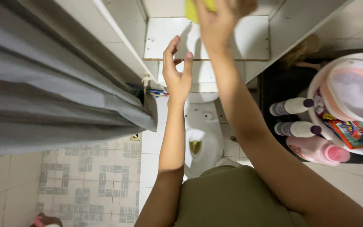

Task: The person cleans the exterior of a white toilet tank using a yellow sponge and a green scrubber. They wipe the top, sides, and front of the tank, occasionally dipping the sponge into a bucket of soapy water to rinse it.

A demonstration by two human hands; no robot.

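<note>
My right hand (217, 19) is raised at the top of the view and grips a yellow cloth or sponge (192, 10) against the white tiled wall (164, 35); most of the yellow thing is cut off by the frame's edge. My left hand (176, 71) hovers just below and to the left, fingers apart, holding nothing. Under both arms stands a white toilet (202, 138) with its bowl uncovered.
A grey curtain (43, 92) hangs along the left. Toothbrushes (152, 90) sit by its edge. At the right, a white basin (349, 92) holds packets, with two white purple-capped bottles (290, 117) and a pink bottle (316, 149) beside it. Patterned floor tiles (89, 185) lie lower left.
</note>
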